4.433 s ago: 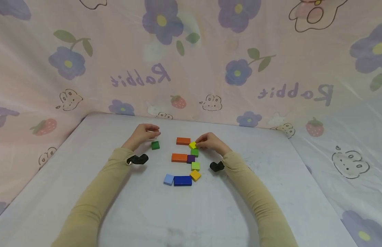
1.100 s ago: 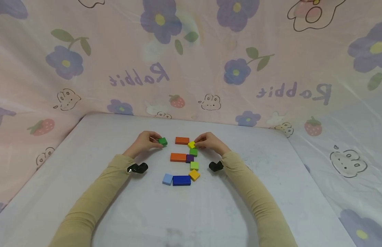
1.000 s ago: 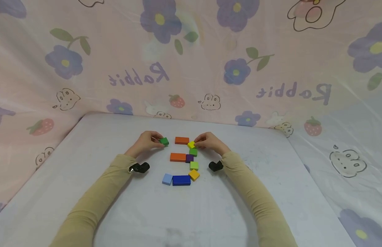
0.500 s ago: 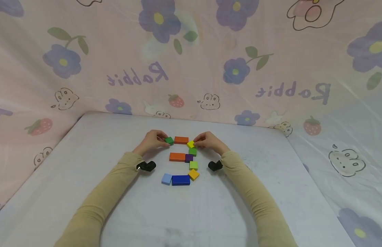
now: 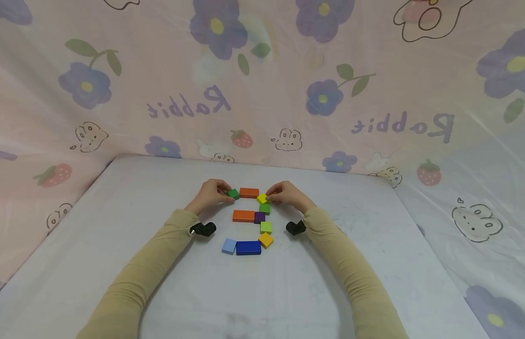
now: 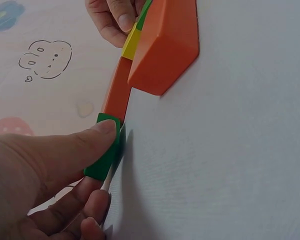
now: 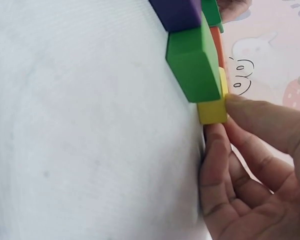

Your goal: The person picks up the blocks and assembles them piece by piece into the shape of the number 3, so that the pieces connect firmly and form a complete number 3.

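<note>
My left hand [image 5: 208, 195] pinches a dark green block [image 6: 103, 155] between thumb and fingers, right at the left end of the upper orange block [image 5: 249, 193]. Opposite it, my right hand [image 5: 289, 195] pinches a yellow block [image 7: 213, 111], turned cornerwise at the orange block's right end. Below the yellow block runs a column: a green block [image 5: 264, 209], a purple block [image 5: 260, 217], a lime block [image 5: 266, 228] and an amber block [image 5: 266, 240]. The lower orange block [image 5: 243, 216] lies left of the purple one.
At the near end of the layout lie a dark blue block [image 5: 248, 248] and a light blue block [image 5: 229, 246]. All rest on a white-covered table [image 5: 245, 301]. A patterned curtain [image 5: 262, 84] rises behind and at the sides. Black wrist devices [image 5: 203, 229] hang under both forearms.
My left hand has taken hold of the dark green block and carried it right to the upper orange block's left end. My right hand has stayed at the yellow block.
</note>
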The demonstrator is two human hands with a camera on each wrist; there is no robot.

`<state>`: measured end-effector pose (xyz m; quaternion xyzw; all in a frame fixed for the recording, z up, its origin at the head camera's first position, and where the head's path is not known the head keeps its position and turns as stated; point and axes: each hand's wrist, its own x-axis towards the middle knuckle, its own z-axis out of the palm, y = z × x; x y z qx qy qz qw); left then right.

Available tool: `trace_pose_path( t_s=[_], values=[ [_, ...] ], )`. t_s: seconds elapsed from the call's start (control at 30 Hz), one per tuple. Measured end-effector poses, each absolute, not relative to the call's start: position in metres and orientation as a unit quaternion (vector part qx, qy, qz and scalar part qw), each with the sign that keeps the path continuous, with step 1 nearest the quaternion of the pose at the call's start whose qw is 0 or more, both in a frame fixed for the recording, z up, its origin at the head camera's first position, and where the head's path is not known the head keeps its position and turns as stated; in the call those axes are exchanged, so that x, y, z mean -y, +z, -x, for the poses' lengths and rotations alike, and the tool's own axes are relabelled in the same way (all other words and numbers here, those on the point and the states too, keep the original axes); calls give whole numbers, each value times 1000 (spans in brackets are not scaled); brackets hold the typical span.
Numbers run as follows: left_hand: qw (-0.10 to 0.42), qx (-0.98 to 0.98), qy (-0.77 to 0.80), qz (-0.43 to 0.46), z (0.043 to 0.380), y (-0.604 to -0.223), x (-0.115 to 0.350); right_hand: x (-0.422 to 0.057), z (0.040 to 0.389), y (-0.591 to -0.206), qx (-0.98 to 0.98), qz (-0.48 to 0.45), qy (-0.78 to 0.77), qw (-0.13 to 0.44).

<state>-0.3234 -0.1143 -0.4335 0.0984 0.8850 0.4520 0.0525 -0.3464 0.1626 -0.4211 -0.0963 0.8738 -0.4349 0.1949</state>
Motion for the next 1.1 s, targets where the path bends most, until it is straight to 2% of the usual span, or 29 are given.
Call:
trace_pose_path(
  t_s=[1.1],
  values=[
    [18,-886,452,-101,318,-434,110,-162,344,-418,-878,97,-428,191]
  ],
)
